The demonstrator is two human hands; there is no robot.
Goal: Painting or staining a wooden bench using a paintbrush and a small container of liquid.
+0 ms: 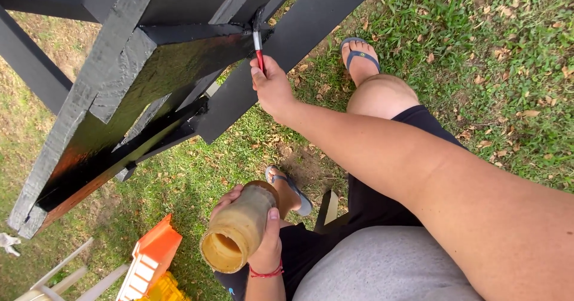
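Note:
My right hand grips the red handle of a paintbrush, whose black bristles press into an inner corner of a black-painted wooden frame. The wet paint on the frame's slanted board shines. My left hand holds a tan, paint-stained jar tilted on its side near my lap, its open mouth facing down-left. A red string bracelet circles my left wrist.
Grass with dry leaves lies all around. My feet in blue flip-flops rest on it. An orange and yellow plastic object and pale wooden slats sit at the lower left.

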